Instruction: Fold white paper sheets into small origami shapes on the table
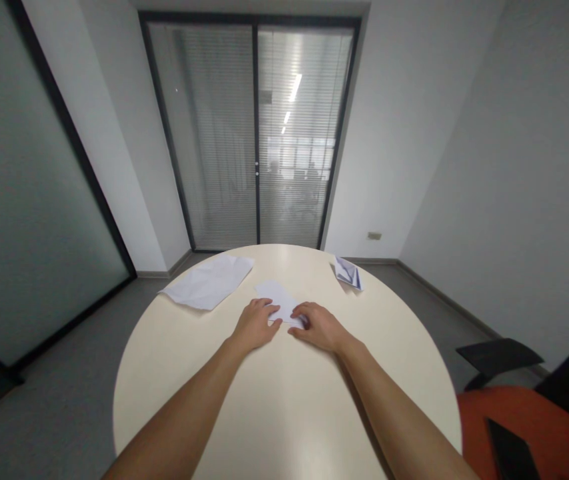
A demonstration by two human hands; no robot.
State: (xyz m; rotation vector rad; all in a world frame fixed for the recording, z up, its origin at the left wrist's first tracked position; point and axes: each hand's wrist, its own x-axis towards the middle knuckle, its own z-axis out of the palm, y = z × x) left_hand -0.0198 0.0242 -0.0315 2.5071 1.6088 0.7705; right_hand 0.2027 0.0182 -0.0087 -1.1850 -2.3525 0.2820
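A small white folded sheet of paper [277, 293] lies flat at the middle of the round table, one corner pointing away from me. My left hand [257, 323] rests at its left near edge, fingers stretched onto the paper and thumb apart from them. Over the right near corner, my right hand [318, 325] has its fingers curled on the paper, with the thumb at the near edge. The undersides of both hands are hidden, as is the part of the paper beneath them.
A larger creased white sheet [209, 281] lies at the table's far left. A folded paper piece with dark markings [348, 273] stands near the far right edge. The round cream table [274, 413] has an orange chair [539, 427] at its right. Glass doors [254, 140] with blinds stand behind.
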